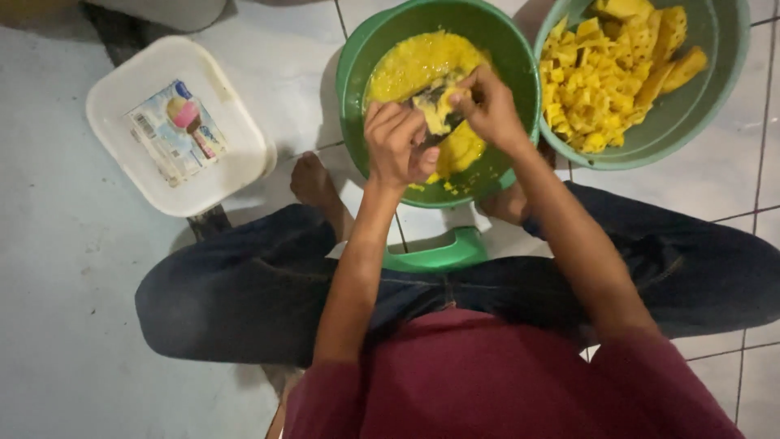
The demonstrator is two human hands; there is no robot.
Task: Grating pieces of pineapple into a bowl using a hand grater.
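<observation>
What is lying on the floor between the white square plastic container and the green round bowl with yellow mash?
In the head view, only bare white floor tile lies between the white square plastic container and the green round bowl; a bare foot sits just below that stretch.

White square tub lid (180,126), colourful label (177,130)

We read this as a home floor used for food prep, likely a kitchen area: pale floor tiles (268,73) with dark grout lines, a person seated low on a green stool (439,254), two green basins (520,77) of yellow fruit at upper right, a white lidded tub (175,126) at upper left.
</observation>
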